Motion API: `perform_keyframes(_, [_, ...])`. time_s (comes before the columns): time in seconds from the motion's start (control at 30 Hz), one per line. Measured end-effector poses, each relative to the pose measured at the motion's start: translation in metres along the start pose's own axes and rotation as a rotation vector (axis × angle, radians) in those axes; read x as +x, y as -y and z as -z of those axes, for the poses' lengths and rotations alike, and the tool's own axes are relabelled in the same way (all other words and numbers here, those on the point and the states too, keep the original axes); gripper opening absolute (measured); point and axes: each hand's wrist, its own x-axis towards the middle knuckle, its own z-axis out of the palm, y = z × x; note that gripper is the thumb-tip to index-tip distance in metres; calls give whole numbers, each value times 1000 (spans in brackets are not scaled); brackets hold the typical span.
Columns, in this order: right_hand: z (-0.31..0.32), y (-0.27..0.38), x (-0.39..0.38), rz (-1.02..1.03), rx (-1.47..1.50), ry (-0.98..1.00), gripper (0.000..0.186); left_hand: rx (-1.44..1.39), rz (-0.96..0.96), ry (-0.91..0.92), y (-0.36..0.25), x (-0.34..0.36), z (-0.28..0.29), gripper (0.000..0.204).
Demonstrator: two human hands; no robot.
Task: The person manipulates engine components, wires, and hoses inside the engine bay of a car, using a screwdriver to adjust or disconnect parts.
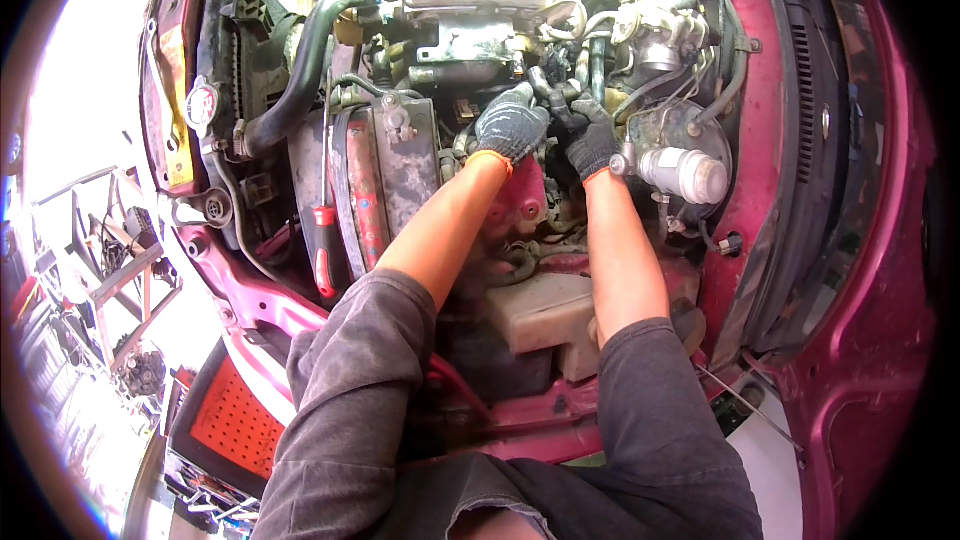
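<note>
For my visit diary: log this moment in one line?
left hand: gloved, near black hose | right hand: gloved, at same hose | red-handled screwdriver: along battery

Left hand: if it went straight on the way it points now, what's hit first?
Most likely the dark bent hose just ahead of the gloved left hand. Depth is unclear in this one view: they may already touch, or the hand could pass over or under it.

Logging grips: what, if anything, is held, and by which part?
Right hand: apparently a black hose, by its lower part. Left hand: cannot tell.
</note>
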Motion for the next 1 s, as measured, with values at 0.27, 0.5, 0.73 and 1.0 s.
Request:
perform_keyframes(0.27, [40,2,5,-249,-72,-65,24,-88,-61,-73,-1,-3,-3,29])
perform_keyframes(0.5, [-10,-2,-10,-262,-415,-203,22,192,31,-158,-9,-6,-2,28])
perform_keyframes(0.73, [-16,-2,-11,-156,-470,-192,19,524,103,-23,-9,-19,7,31])
perform_keyframes(1.0, [-23,-19,-7,-221,-411,-176,22,793,96,20,-16,-23,2,29])
